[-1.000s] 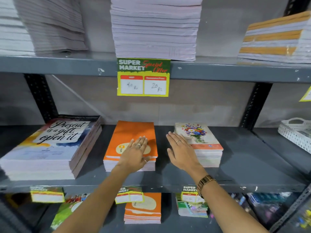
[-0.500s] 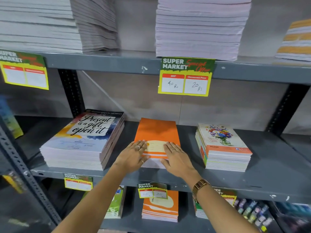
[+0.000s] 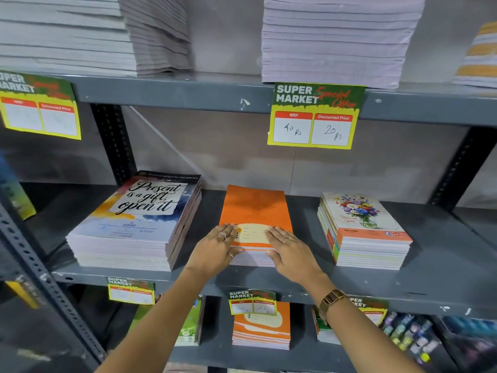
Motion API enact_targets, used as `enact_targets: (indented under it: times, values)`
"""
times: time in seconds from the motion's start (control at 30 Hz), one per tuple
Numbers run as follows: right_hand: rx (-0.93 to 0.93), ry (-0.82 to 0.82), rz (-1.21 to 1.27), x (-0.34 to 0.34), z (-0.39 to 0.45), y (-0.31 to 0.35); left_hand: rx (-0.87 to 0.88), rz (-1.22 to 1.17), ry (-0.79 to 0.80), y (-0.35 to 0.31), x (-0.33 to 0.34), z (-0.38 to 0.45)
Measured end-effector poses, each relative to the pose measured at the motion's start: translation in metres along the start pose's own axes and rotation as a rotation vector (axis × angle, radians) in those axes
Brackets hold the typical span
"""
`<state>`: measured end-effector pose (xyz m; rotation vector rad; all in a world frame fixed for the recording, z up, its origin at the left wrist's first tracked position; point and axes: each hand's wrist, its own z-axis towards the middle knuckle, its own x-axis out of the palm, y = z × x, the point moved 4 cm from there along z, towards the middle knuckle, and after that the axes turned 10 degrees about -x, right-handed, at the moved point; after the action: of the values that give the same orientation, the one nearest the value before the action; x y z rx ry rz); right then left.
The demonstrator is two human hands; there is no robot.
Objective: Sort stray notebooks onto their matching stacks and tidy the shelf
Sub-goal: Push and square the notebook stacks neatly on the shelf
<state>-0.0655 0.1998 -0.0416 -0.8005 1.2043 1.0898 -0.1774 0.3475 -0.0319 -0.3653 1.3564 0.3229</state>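
A stack of orange notebooks (image 3: 255, 208) sits in the middle of the grey middle shelf (image 3: 435, 267). My left hand (image 3: 215, 250) lies on the stack's near left corner, my right hand (image 3: 291, 250) on its near right corner; both thumbs press against the front edge. To the left is a thicker stack with "Present is a gift, open it" covers (image 3: 137, 219). On the right stands a stack with a flower-vase cover (image 3: 360, 224).
Tall stacks of pale notebooks (image 3: 338, 39) fill the upper shelf, with an orange-striped stack (image 3: 481, 57) at far right. A price tag (image 3: 314, 117) hangs from that shelf's edge. The lower shelf holds more orange notebooks (image 3: 261, 329) and green-covered ones (image 3: 188, 327).
My right hand left the flower stack and came onto the orange stack beside my left hand. The view shifted left, and both hands now hold the stack's near edge.
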Motion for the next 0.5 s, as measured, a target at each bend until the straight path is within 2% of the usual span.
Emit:
enact_targets:
  times: [0.5]
  values:
    - [-0.032, -0.057, 0.009, 0.0014, -0.0020, -0.0007, -0.051, 0.040, 0.028, -0.0074, 0.0008, -0.0035]
